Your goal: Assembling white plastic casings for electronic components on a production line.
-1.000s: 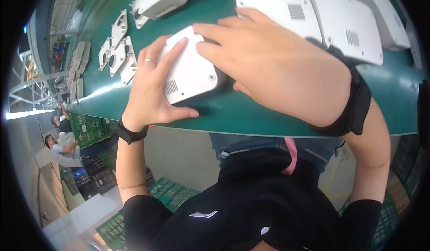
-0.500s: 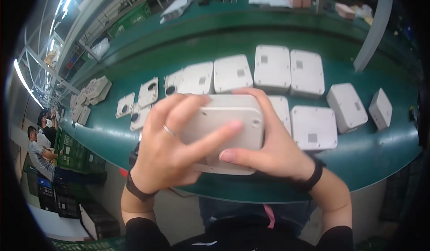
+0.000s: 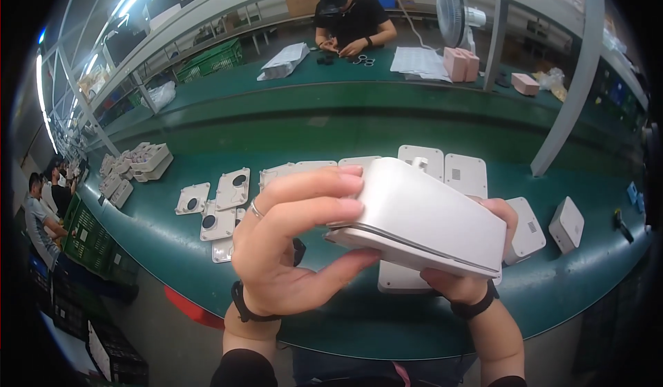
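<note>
Between my two hands, raised over the green workbench (image 3: 331,335), is a white plastic box-shaped housing (image 3: 428,214), tilted with one long side toward me. A dark seam gapes slightly where its two halves meet, and a small white knob (image 3: 420,163) sticks out at its top. My left hand (image 3: 290,228) pinches the left end, fingers above and thumb below the seam. At the right end, my right hand (image 3: 469,283) is closed round it, thumb at the underside and fingers partly hidden behind. Similar white housings (image 3: 465,171) stand behind it on the bench.
White cover plates with dark round parts (image 3: 233,188) lie left of my hands. A pile of white parts (image 3: 148,162) sits farther left. More housings (image 3: 568,224) stand on the right. A metal post (image 3: 570,76) rises at right. Across the bench a person (image 3: 353,24) works.
The housing has been turned from showing its screw-holed face to showing its side and seam. It has moved right, and both hands have shifted their hold. My view has tilted up.
</note>
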`<action>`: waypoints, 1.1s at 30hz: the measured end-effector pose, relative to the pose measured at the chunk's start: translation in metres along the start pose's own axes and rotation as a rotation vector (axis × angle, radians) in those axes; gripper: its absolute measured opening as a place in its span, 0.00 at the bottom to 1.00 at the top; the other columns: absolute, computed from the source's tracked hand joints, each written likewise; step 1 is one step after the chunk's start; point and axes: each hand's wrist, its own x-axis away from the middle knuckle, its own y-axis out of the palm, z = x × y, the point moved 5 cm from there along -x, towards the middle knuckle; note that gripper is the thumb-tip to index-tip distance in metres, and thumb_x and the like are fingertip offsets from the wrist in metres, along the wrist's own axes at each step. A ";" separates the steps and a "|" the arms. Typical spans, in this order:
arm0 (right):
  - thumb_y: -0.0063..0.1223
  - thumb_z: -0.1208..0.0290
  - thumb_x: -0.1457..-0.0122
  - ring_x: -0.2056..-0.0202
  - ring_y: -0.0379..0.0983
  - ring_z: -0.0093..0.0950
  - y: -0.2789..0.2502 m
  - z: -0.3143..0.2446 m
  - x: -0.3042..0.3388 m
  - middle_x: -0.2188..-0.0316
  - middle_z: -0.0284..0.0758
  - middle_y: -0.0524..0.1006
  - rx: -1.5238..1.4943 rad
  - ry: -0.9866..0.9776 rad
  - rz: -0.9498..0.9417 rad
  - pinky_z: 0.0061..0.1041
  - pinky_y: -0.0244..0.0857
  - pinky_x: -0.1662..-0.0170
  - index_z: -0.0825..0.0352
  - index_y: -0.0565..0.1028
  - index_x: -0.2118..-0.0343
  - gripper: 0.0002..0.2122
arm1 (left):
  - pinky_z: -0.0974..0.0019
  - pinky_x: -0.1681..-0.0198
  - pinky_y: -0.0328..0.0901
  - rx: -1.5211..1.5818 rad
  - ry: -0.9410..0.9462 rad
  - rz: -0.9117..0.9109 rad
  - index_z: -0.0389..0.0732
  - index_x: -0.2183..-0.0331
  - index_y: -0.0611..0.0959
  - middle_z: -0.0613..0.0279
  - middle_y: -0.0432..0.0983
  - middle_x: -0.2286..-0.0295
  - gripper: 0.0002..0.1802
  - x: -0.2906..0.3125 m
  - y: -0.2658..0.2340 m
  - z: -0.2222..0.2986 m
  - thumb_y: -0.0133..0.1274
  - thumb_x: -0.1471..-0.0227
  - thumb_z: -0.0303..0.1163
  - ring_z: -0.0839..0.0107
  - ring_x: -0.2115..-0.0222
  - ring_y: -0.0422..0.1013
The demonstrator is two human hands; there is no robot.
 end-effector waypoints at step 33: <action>0.72 0.62 0.58 0.57 0.73 0.31 0.006 -0.003 -0.002 0.57 0.45 0.72 0.041 -0.096 0.022 0.25 0.68 0.55 0.64 0.55 0.50 0.38 | 0.61 0.55 0.68 0.108 0.105 0.095 0.43 0.72 0.78 0.59 0.75 0.64 0.18 0.004 -0.004 0.004 0.70 0.67 0.24 0.59 0.56 0.72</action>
